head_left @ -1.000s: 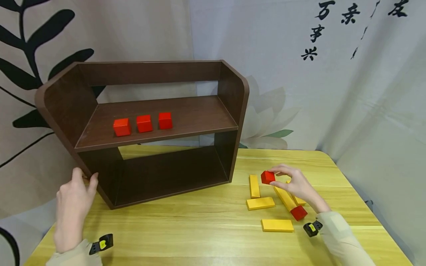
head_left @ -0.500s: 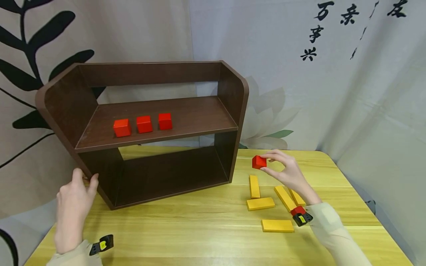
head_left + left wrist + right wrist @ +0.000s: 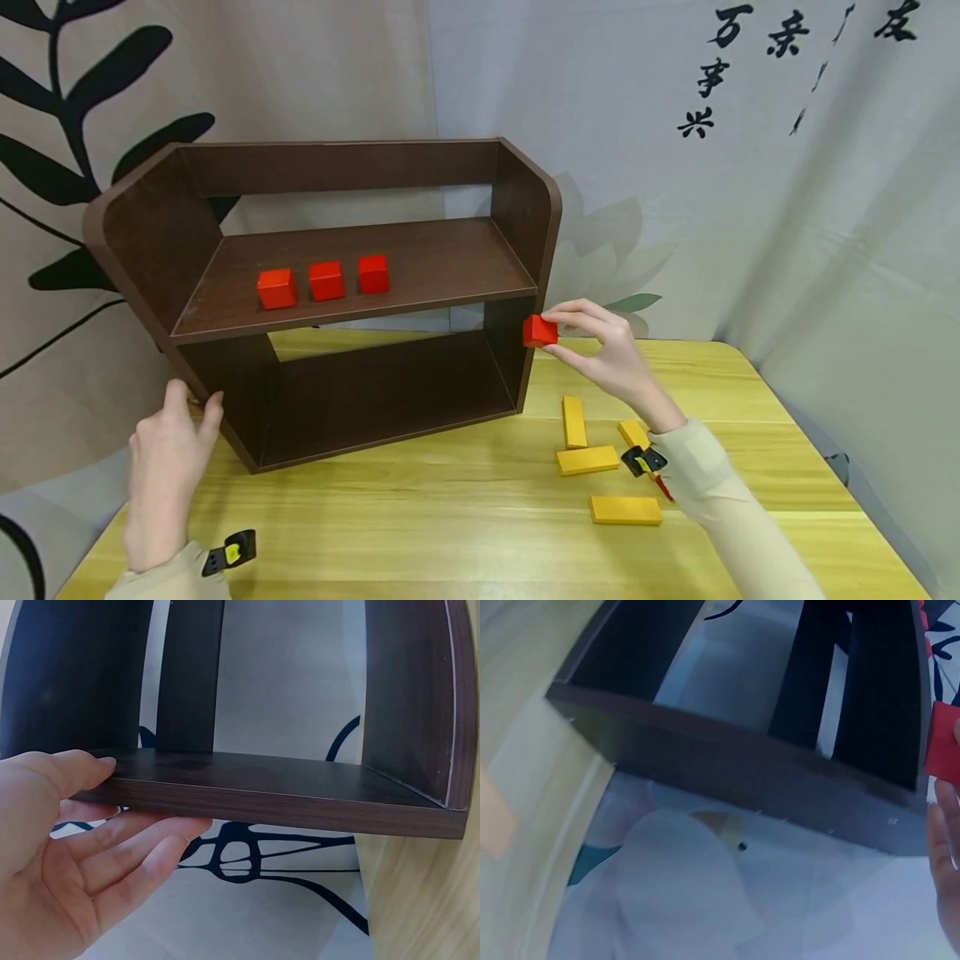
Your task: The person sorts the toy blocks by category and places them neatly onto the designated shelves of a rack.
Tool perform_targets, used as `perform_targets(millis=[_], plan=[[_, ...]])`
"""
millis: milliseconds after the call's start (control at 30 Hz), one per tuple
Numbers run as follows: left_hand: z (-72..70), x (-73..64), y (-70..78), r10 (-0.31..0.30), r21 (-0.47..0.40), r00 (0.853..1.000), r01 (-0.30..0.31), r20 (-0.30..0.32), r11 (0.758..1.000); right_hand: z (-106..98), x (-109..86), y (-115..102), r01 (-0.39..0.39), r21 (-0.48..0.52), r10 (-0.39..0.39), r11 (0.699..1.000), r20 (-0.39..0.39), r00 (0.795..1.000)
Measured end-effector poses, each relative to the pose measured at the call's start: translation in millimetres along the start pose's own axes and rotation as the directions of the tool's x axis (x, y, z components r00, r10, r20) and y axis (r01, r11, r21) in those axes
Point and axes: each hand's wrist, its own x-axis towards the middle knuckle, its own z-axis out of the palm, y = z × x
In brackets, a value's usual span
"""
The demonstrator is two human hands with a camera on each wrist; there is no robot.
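Note:
Between thumb and fingers, my right hand [image 3: 600,346] pinches a red cube [image 3: 540,331] in the air, in front of the right side panel of a dark brown two-tier shelf [image 3: 360,312]. The right wrist view catches the same red cube [image 3: 943,742] at its right edge. My left hand [image 3: 171,446] grips the shelf's left side panel near the bottom. In the left wrist view the thumb of that left hand [image 3: 82,847] lies on the inner face and the fingers lie under the outer face. Three red cubes [image 3: 326,281] sit in a row on the upper board.
Several yellow blocks [image 3: 587,460] lie on the wooden table [image 3: 450,533] right of the shelf. Another red piece [image 3: 664,488] there is mostly hidden by my right forearm. Printed curtains [image 3: 637,167] hang behind the table.
My right hand has lifted the red cube from above the yellow blocks and carried it up and left to the shelf's right side. The left hand stays in place.

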Motion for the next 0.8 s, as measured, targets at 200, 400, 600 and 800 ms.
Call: perform_targets(millis=[200,400,600,800], plan=[[-0.2,0.0,-0.3,0.011,-0.001,1.000,-0.011,-0.019,1.000,13.8,24.7,-10.3,0.049,0.004,-0.049,0.999,-0.020,0.999],[0.1,0.1,-1.0,0.019,-0.008,0.999,-0.019,-0.028,1.000,27.1,47.4,-15.4,0.060,-0.014,-0.061,0.998,-0.055,0.997],[1.2,0.2,-1.6,0.035,-0.010,0.999,-0.035,-0.039,0.999,40.4,62.9,-14.4,0.078,0.006,-0.077,0.997,-0.071,0.994],[1.7,-0.3,-1.6,0.025,-0.007,0.999,-0.025,-0.031,1.000,54.0,73.7,-12.3,0.090,-0.001,-0.090,0.996,-0.071,0.993]])
